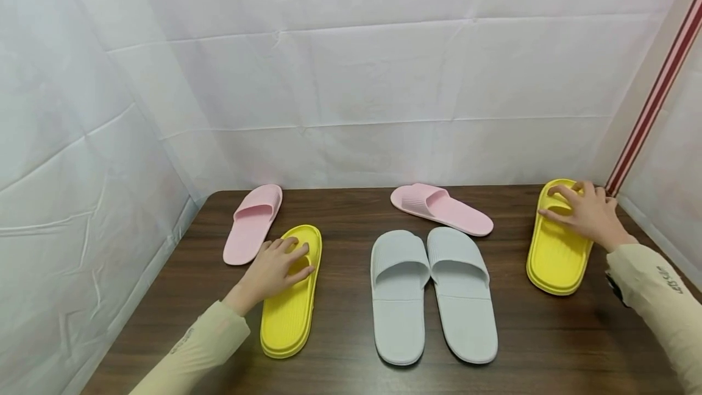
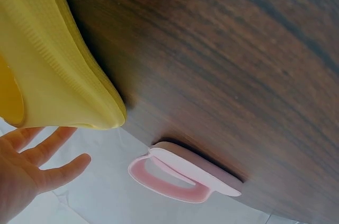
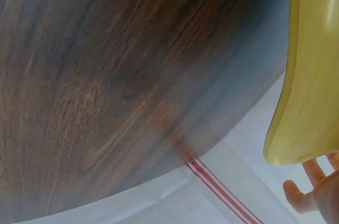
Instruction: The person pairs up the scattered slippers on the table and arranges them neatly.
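Left yellow slipper (image 1: 285,316) lower left of centre; right yellow slipper (image 1: 556,261) at right of frame; both toes up-frame. Left hand (image 1: 271,272), right hand (image 1: 593,215) over straps, fingers spread wide. Advisable: even grip across each strap, soles level, left kept clear of pink slipper (image 1: 249,230), both of grey slippers (image 1: 399,328) at centre.

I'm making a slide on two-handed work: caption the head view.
Left hand over one yellow slipper, right hand over another, two grey slippers between them, two pink slippers also on the table.
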{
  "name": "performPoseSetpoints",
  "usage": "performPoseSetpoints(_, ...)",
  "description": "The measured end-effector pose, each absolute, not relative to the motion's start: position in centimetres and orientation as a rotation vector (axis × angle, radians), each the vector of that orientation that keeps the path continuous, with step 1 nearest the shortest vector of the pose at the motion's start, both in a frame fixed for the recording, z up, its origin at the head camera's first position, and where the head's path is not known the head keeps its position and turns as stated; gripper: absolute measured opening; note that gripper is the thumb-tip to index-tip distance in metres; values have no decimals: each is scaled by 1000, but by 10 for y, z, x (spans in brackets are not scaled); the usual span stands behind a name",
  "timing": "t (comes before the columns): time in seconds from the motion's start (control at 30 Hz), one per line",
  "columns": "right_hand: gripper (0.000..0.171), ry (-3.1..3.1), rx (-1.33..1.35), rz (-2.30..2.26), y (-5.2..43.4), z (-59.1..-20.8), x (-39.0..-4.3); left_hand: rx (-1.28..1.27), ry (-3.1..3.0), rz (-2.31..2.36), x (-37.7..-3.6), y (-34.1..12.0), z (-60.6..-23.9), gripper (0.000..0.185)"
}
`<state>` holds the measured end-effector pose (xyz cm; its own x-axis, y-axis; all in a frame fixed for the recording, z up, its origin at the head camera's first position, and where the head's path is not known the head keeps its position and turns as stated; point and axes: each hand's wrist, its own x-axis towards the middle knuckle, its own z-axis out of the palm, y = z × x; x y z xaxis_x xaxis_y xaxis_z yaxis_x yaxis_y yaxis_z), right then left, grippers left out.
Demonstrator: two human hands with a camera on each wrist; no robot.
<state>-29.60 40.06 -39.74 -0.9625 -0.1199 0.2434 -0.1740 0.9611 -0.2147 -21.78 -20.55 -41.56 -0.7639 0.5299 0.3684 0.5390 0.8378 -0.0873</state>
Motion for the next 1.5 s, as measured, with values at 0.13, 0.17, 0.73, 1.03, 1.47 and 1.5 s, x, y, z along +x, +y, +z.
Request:
performPoseSetpoints(0.13, 56, -2872, 232, 337, 401, -395, -293, -793, -2638, -37, -218, -206, -415, 36)
performPoseSetpoints(0.17, 55, -2872, 239, 342, 401, -394, -292, -793, -2637, -36, -218, -206, -415, 36)
performPoseSetpoints(0.73, 46, -2870, 311, 304, 397, -382, -287, -795, -2632, -40, -217, -206, -416, 36)
performPoseSetpoints(1.03, 46, -2874, 382, 262, 383, -366, -284, -794, -2637, -37, -218, -207, -418, 35)
performPoseSetpoints(1.47, 42, -2903, 506, 251, 343, -343, -274, -786, -2658, -38, -218, -207, -416, 37)
performPoseSetpoints(1.5, 42, -2906, 511, 254, 340, -342, -273, -786, -2660, -38, -218, -207, -416, 37)
